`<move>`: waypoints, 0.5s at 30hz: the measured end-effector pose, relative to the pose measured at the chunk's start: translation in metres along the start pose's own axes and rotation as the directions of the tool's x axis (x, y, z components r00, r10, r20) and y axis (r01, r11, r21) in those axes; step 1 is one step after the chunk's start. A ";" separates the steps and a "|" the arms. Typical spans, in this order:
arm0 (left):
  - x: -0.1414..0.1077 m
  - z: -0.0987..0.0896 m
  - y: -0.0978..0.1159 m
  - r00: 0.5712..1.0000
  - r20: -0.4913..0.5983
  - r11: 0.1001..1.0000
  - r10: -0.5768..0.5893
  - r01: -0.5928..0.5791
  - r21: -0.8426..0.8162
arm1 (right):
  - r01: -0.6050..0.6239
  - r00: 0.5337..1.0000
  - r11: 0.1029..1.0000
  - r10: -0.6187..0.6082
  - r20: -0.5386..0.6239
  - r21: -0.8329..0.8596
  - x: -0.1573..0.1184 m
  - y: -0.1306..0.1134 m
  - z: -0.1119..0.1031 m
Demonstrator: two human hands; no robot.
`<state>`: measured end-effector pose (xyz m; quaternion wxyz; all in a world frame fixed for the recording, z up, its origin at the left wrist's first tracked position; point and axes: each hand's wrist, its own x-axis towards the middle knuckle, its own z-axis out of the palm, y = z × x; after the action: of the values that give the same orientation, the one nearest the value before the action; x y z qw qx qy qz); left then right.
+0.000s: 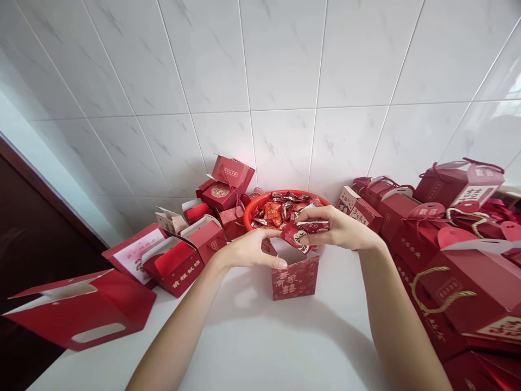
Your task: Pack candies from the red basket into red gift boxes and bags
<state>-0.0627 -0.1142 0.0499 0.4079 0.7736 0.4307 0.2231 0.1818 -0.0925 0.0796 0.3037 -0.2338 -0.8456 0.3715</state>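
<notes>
A red gift box (295, 279) with pale printed characters stands upright on the white table, its top uncovered. My left hand (254, 250) grips the box's left rim, thumb on the near side and fingers around the back. Over the box's mouth, my right hand (337, 231) pinches a red wrapped candy (299, 237) with white lettering. How many wrappers are in that hand I cannot tell. Just behind the box sits a round orange-red basin (249, 214) of wrapped candies (274, 209). The bottom of the box's inside is hidden.
To the left stand several red boxes with raised flaps, among them a handled one (101, 312) and an uncovered one (173, 266). Closed red boxes with rope handles (476, 282) are stacked at the right. A tiled wall (280, 81) rises behind the white table (260, 347).
</notes>
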 end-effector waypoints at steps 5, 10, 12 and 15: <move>0.002 0.000 -0.006 0.997 -0.051 0.998 0.060 -0.061 -0.012 | 0.002 0.999 0.999 0.000 0.052 -0.032 0.004 0.002 0.002; 0.002 -0.002 -0.010 0.998 -0.023 0.998 0.067 -0.067 -0.013 | 0.000 0.999 0.999 -0.001 -0.036 -0.039 0.006 0.003 0.004; 0.002 -0.002 -0.010 0.999 0.008 0.999 0.042 -0.042 -0.010 | -0.037 0.999 0.999 0.036 -0.036 -0.031 0.005 0.003 0.005; 0.002 -0.002 -0.008 0.999 0.033 1.000 0.005 -0.005 0.002 | -0.150 0.989 0.988 0.150 -0.007 0.029 0.005 0.002 0.008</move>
<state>-0.0671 -0.1093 0.0444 0.4136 0.7786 0.4223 0.2107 0.1738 -0.0918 0.0752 0.2819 -0.2940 -0.8190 0.4042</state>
